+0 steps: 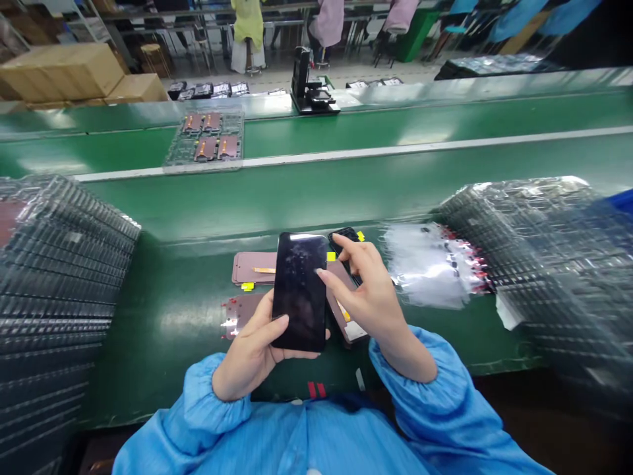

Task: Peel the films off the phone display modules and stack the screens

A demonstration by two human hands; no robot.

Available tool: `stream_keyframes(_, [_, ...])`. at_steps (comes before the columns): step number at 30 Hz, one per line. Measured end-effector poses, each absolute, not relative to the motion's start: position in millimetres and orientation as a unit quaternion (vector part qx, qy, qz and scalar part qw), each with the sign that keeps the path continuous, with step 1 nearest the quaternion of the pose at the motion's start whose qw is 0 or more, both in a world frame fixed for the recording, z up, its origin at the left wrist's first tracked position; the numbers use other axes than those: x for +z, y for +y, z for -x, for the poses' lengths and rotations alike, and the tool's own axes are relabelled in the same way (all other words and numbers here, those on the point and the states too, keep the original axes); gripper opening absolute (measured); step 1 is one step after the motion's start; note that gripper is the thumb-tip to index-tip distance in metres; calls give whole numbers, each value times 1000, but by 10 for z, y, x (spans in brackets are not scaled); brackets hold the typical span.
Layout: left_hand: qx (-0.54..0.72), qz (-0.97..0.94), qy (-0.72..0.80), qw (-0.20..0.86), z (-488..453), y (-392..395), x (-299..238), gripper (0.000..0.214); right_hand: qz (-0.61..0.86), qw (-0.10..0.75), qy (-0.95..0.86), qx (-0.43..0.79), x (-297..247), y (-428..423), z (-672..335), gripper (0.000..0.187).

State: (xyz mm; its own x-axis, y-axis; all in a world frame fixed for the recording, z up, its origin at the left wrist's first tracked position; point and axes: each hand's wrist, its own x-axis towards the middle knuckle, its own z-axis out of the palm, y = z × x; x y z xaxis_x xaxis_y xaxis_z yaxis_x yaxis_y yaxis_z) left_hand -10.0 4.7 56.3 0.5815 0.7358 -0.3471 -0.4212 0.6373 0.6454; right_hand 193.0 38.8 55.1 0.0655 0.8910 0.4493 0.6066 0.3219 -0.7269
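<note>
My left hand (pixel 250 349) grips the lower end of a black phone screen panel (pixel 299 290), held upright over the green bench. My right hand (pixel 368 290) sits at the panel's right edge, forefinger and thumb pinched round a small yellow tab (pixel 331 256) at the upper corner. Under the hands lie brownish flat phone parts (pixel 254 267) with yellow tabs, and another part (pixel 237 316) lower left. A small black piece (pixel 343 235) lies just beyond my right fingers.
Tall stacks of clear plastic trays stand at the left (pixel 54 277) and right (pixel 534 264). Loose clear film wrappers (pixel 430 264) lie right of the hands. A tray of parts (pixel 208 138) rides the conveyor belt beyond; a black fixture (pixel 309 89), cardboard boxes (pixel 64 69) and seated people are behind.
</note>
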Motion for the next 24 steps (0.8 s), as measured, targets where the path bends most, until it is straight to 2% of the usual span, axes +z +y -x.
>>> stream_keyframes(2, [361, -265, 343, 826, 180, 63, 579, 51, 579, 458, -659, 143, 503, 382, -2019, 46])
stream_keyframes(4, [402, -275, 402, 775, 308, 99, 607, 49, 600, 415, -668, 142, 440, 354, -2129, 38])
stream_keyframes(6, [453, -288, 473, 699, 482, 152, 636, 48, 650, 316, -679, 128, 353, 295, -2228, 30])
stream_keyframes(8, [495, -309, 534, 612, 695, 213, 651, 47, 715, 176, -670, 95, 244, 218, -2296, 28])
stream_keyframes(10, [516, -330, 585, 532, 930, 271, 640, 47, 761, 53, -644, 61, 129, 145, -2334, 33])
stream_keyframes(12, [511, -343, 628, 477, 1165, 317, 598, 47, 783, -6, -618, 65, 25, 99, -2361, 39])
stream_keyframes(17, [434, -379, 714, 398, 1661, 379, 384, 42, 799, 59, -568, 188, -133, 103, -2436, 40])
stream_keyframes(20, [347, -418, 763, 350, 1869, 402, 278, 43, 804, 106, -544, 216, -177, 110, -2496, 38])
stream_keyframes(24, [243, -514, 813, 127, 1901, 417, 309, 64, 789, 206, -518, 258, -207, 78, -2605, 38])
